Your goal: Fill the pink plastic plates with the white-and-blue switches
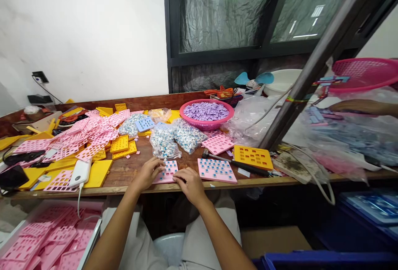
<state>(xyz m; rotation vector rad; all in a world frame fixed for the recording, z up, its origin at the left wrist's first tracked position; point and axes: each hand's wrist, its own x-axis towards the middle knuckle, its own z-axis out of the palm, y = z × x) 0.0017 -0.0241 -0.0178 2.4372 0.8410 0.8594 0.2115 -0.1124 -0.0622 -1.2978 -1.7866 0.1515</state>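
Observation:
A pink slotted plate [168, 172] lies flat at the table's front edge, with small blue-and-white pieces in several of its slots. Curled over its left side is my left hand [148, 173], fingers bent and closed on the plate. My right hand [190, 184] is at the right side, thumb and fingertips drawn together at the edge; anything between them is too small to make out. Just right of it lies a second pink plate [217, 170] filled with blue-and-white pieces. Behind my hands are two clear bags [164, 141] of the same small pieces.
Pink frames [90, 131] and yellow plates [98, 173] are heaped left, beside a white power bank [81, 172]. A pink basket [207, 126] holds purple pieces. A hammer [236, 163] lies near a slanted metal post [307, 71]. Another person's hand [357, 106] is far right.

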